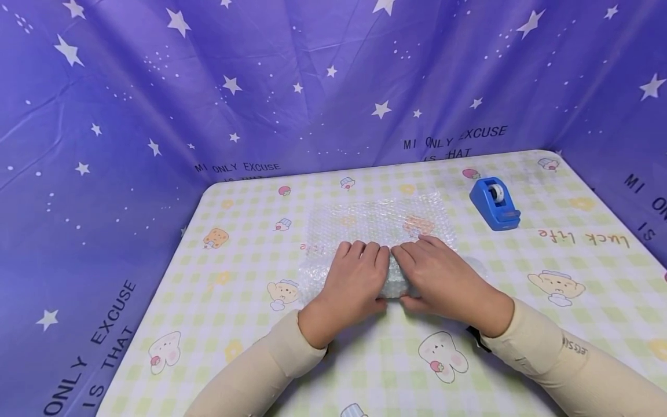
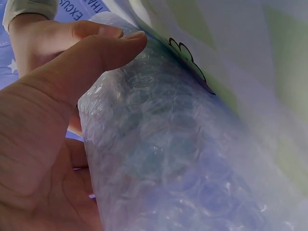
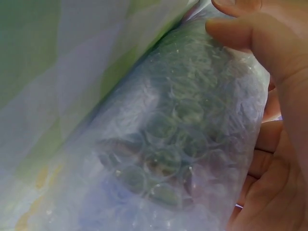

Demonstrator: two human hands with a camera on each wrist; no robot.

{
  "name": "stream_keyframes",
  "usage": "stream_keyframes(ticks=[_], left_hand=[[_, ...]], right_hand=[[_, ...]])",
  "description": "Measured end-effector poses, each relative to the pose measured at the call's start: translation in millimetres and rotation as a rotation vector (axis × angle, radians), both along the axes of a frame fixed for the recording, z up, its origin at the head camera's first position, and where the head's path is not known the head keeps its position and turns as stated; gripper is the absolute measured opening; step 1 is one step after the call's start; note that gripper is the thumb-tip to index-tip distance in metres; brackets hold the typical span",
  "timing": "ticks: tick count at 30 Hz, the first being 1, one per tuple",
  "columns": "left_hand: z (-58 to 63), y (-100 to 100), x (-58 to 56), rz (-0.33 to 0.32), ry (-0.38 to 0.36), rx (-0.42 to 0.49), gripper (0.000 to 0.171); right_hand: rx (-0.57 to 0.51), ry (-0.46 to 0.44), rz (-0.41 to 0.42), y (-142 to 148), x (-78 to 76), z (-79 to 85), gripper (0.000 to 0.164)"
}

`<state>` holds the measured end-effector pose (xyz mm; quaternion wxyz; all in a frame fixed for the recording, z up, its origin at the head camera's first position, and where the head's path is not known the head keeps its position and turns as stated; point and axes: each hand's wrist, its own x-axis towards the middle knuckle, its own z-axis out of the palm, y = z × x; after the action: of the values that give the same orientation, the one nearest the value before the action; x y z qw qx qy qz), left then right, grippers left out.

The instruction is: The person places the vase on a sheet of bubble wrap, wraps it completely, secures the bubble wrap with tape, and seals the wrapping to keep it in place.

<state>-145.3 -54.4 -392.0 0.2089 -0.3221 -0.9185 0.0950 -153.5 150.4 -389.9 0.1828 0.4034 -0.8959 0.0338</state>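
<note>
A sheet of clear bubble wrap [image 1: 365, 223] lies on the table, its near end folded or rolled into a thick bundle. My left hand [image 1: 356, 278] grips this bundle from above, thumb on the near side and fingers over the far side. Close beside it, my right hand [image 1: 440, 278] holds the bundle the same way. In the left wrist view the bubble wrap [image 2: 163, 139] bulges under the thumb. Through the bubble wrap [image 3: 178, 139] in the right wrist view, darker blurred shapes show; what they are I cannot tell.
A blue tape dispenser [image 1: 494, 204] with a roll of tape stands at the back right. The table [image 1: 208, 324] has a green-checked cloth with printed cartoon figures. Purple star-printed curtains [image 1: 312, 87] hang behind it and at both sides.
</note>
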Motion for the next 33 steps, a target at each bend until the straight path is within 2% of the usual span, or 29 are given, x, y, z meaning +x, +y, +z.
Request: stream_keyframes(ticks=[8,21,33], left_hand=[[0.9,-0.4,-0.1,0.008,-0.008,-0.004,0.082],[2.2,-2.0,-1.1,-0.016,-0.019,0.028,0.070],[4.4,-2.5,-2.3,-0.019,-0.062,0.027,0.071]], right_hand=[[-0.011,0.011,0.028,-0.3,-0.5,-1.5,0.076],[-0.017,0.028,0.047,0.1,-0.9,-3.6,0.074],[-0.041,0.016,0.051,1.2,-1.0,-4.1,0.075]])
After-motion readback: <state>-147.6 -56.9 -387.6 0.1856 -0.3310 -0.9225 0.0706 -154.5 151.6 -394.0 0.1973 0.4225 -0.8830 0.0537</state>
